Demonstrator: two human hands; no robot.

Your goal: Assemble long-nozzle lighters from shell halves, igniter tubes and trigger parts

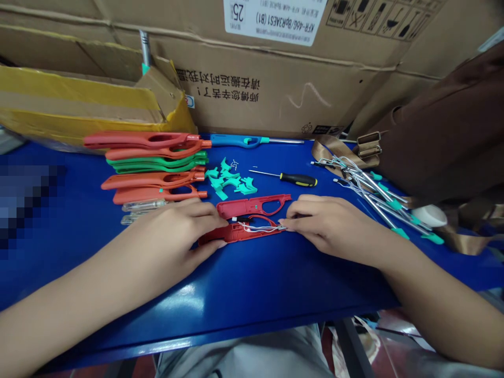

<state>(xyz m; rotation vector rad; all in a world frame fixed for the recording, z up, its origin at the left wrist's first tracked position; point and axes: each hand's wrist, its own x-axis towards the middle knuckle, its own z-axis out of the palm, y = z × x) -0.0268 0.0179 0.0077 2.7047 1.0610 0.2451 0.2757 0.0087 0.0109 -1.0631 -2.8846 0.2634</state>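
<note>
My left hand (185,226) grips the left end of an open red lighter half shell (244,234), thumb on the near edge and fingers over the far side. White wires with a small black igniter part (244,219) lie over that shell. At the shell's right end, my right hand (331,223) pinches the silvery end of a lighter tube (281,228) from which the wires run; the rest of it is hidden by the hand. Just beyond lies the matching red half shell (236,208), inner side up, close to the fingertips of both hands.
Behind lie teal triggers (230,181), small screws (234,165) and a black-yellow screwdriver (299,179). Orange and green lighter handles (153,180) are stacked left, beside a blue lighter (236,140). Metal tubes with wires (378,197) lie right. Cardboard boxes (236,100) stand along the back.
</note>
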